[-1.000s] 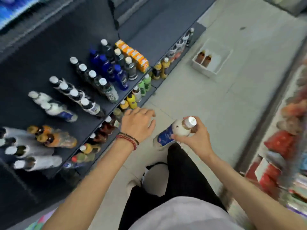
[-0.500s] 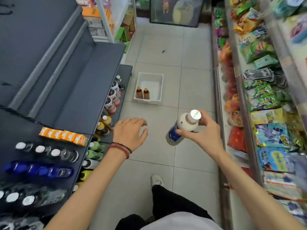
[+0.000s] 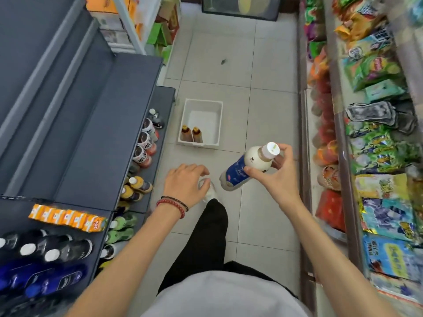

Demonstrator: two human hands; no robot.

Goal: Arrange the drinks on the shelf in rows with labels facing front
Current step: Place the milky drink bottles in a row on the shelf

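Observation:
My right hand (image 3: 274, 177) grips a white drink bottle (image 3: 247, 167) with a blue label and white cap, tilted over the aisle floor. My left hand (image 3: 185, 181) hangs beside it with loosely curled fingers and holds nothing; it wears red and black bracelets. The dark grey drinks shelf (image 3: 91, 133) runs along the left, with black and blue bottles (image 3: 52, 252) and orange cartons (image 3: 68, 219) on its near part. Several bottles (image 3: 144, 145) line the lower shelf's edge.
A white bin (image 3: 217, 124) stands on the tiled floor ahead with two brown bottles (image 3: 191, 133) inside. Snack shelves (image 3: 370, 133) line the right side. My black-trousered leg and white shoe (image 3: 210, 193) step forward below my hands.
The view has swung from the shelf to the aisle and moved forward toward the white bin. My right hand keeps hold of the bottle; my left hand stays free.

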